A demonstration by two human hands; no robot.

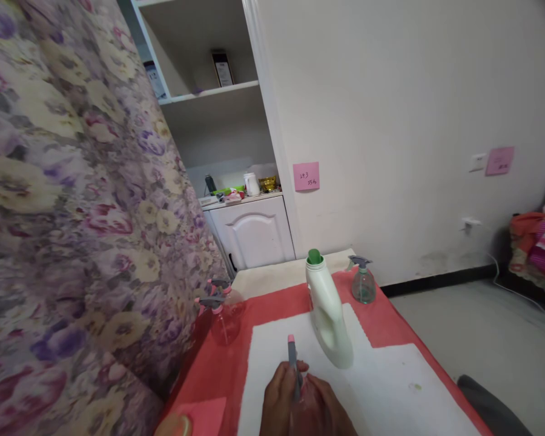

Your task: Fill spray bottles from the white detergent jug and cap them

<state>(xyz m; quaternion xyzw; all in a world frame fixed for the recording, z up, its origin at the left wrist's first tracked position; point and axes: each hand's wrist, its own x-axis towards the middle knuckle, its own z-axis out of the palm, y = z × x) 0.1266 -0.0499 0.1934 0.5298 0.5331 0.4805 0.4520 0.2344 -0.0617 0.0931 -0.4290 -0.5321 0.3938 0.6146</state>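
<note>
The left hand (278,395) is pinching the grey spray head (292,357) between thumb and fingers, while the right hand (332,407) is curling its fingers around the bottle (307,407) just below. The bottle is sitting on the near side of the jug (332,330), over the white sheet (381,393); its base is running out of view, so I cannot tell whether it is resting there.

For good handling, the right hand should probably be steadying the bottle without squeezing, since its wall may be giving under pressure. The left should be keeping the spray head square to the neck, so any thread is running true. The fingers are hiding the joint, so I cannot tell how firmly it is seated.

The bottle is looking see-through and pink-tinted; the spray head is showing a long grey top and a pink nozzle, pointing away from the person.
</note>
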